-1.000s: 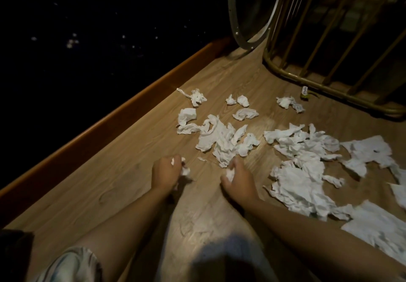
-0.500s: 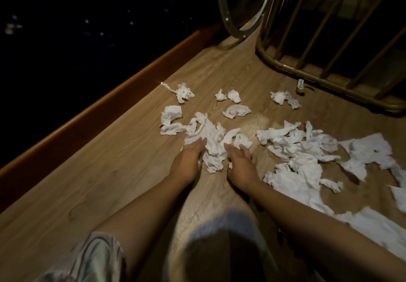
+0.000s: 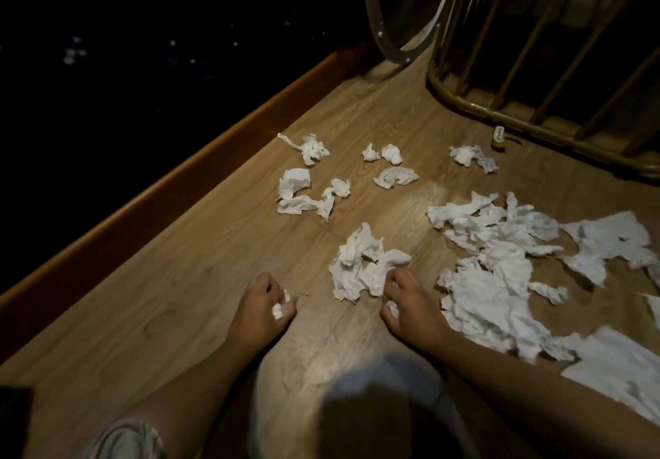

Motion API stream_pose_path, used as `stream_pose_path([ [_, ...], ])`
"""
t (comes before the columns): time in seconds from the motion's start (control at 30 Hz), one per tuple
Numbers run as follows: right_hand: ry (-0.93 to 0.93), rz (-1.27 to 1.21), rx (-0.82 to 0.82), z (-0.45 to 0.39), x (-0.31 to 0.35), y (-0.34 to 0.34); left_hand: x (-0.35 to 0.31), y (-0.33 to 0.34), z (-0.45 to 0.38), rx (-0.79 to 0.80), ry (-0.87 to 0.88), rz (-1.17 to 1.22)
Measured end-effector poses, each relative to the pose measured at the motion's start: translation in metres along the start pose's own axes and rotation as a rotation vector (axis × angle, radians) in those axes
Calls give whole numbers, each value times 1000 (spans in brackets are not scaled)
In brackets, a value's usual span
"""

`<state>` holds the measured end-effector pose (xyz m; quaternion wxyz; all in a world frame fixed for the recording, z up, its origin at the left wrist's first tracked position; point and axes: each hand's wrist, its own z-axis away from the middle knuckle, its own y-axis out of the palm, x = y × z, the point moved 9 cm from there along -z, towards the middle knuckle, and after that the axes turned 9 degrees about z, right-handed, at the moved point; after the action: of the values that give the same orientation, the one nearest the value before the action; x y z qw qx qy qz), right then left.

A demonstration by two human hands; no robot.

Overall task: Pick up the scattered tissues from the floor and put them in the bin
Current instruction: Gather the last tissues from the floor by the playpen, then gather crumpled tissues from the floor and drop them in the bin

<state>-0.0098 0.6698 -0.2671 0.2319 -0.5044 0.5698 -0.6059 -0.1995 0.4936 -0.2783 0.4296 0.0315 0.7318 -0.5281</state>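
While gripping small wads, left hand (image 3: 262, 303) and right hand (image 3: 410, 306), lower centre: risk of dropping scraps; tissues (image 3: 364, 265) thin, no bin visible.

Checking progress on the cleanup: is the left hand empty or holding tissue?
Holding tissue. The left hand has its fingers curled round small white tissue scraps that show between them, just above the wooden floor.

Both hands are back from the tissue clump (image 3: 364, 265): left hand (image 3: 262, 306) and right hand (image 3: 410, 310) each clutch scraps nearer the person.
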Motion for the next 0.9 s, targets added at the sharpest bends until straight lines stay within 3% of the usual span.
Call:
stream_pose_path([
  [0.23, 431, -238, -188, -23, -21, -44, -12, -31, -21, -195, -285, 349],
  [0.33, 510, -193, -254, -37, -26, -55, -44, -16, -41, -154, -261, 449],
  [0.5, 407, -16, 180, -42, -16, -5, -84, 45, -56, 172, -188, 348],
  [0.57, 313, 12, 250, -35, -9, 7, -82, 60, -53, 191, -209, 344],
  [0.67, 158, 96, 253, -23, 0, 14, -71, 63, -42, 169, -202, 272],
  [0.8, 130, 73, 189, -11, -13, 4, -40, 42, -27, 124, -191, 272],
  [0.9, 141, -78, 60, -19, -17, -17, -25, 24, -18, 106, -183, 240],
])
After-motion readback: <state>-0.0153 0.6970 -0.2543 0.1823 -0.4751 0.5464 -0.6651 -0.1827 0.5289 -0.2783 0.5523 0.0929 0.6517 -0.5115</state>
